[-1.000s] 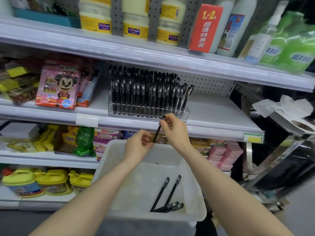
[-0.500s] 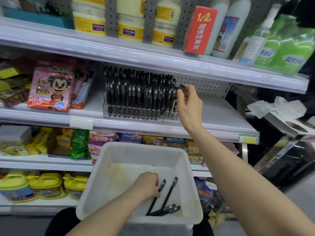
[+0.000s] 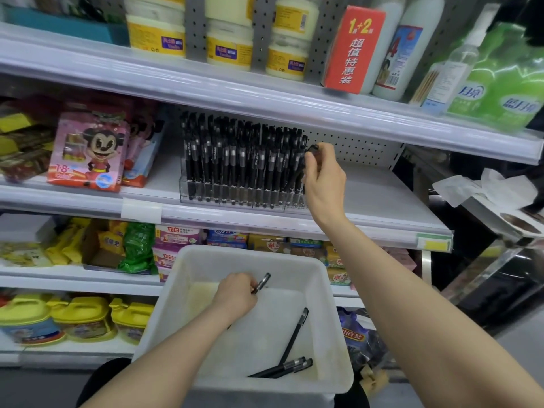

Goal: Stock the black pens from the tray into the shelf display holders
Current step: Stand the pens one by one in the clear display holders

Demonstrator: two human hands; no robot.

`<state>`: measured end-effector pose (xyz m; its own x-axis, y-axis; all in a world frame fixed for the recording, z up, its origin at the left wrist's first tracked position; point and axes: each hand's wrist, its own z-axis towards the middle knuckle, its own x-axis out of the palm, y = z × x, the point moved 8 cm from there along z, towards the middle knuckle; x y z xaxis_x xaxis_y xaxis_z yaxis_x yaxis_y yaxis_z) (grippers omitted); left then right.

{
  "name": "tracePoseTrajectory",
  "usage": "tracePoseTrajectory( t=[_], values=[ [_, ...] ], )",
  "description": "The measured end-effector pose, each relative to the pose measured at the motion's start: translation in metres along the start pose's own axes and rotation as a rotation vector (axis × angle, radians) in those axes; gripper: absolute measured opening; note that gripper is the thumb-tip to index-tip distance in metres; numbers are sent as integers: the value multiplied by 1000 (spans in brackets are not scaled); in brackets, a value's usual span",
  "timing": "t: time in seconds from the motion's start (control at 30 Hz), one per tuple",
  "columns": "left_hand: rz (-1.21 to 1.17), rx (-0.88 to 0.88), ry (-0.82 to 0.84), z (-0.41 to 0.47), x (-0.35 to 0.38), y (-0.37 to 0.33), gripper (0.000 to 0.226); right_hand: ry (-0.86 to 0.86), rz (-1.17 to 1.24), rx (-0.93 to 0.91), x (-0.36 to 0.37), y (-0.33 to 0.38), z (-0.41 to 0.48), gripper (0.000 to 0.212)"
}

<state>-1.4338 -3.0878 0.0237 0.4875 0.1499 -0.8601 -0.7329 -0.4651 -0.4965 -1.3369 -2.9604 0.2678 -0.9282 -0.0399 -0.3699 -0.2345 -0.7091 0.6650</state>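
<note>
A clear display holder [image 3: 206,198] packed with several upright black pens [image 3: 235,160] stands on the middle shelf. My right hand [image 3: 322,178] is at its right end, pinching the top of a black pen [image 3: 297,175] that leans into the holder. Below, a white tray [image 3: 329,290] holds three loose black pens [image 3: 290,344] near its right front corner. My left hand [image 3: 235,297] is inside the tray, gripping another black pen [image 3: 262,282] whose capped end sticks up past my fingers.
The middle shelf [image 3: 379,195] is bare to the right of the holder. Pink toy packs [image 3: 88,151] stand left of it. Jars and bottles line the upper shelf [image 3: 265,95]. A counter with crumpled paper [image 3: 482,187] sits at the right.
My left hand has picked one pen out of the tray and lifted it. My right hand stays at the holder's right end with its pen, a little lower.
</note>
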Motion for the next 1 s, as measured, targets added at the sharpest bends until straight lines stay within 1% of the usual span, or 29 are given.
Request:
tracePoseTrajectory(
  t=[0.1,0.23,0.4,0.53,0.8,0.87,0.93,1.0],
  values=[
    [-123,3,-94,6,-23,0,24,75,-49,-22,13,-2,0,17],
    [-256,16,-159,11,-43,2,22,99,-94,-11,20,1,5,23],
    [-327,55,-216,13,-57,3,24,126,-207,-12,27,5,14,28],
    [-413,80,-283,12,-69,0,25,163,-273,-24,34,0,10,27],
    [-592,140,-406,8,-104,-23,21,85,-138,43,30,-9,-14,25],
    [-619,164,-450,6,-117,-31,20,70,-71,65,31,-13,-30,20],
    [-642,180,-491,6,-129,-39,20,102,-34,28,35,-13,-47,9],
    [-644,190,-508,8,-137,-45,20,153,-42,-32,40,-10,-60,10]
  ],
)
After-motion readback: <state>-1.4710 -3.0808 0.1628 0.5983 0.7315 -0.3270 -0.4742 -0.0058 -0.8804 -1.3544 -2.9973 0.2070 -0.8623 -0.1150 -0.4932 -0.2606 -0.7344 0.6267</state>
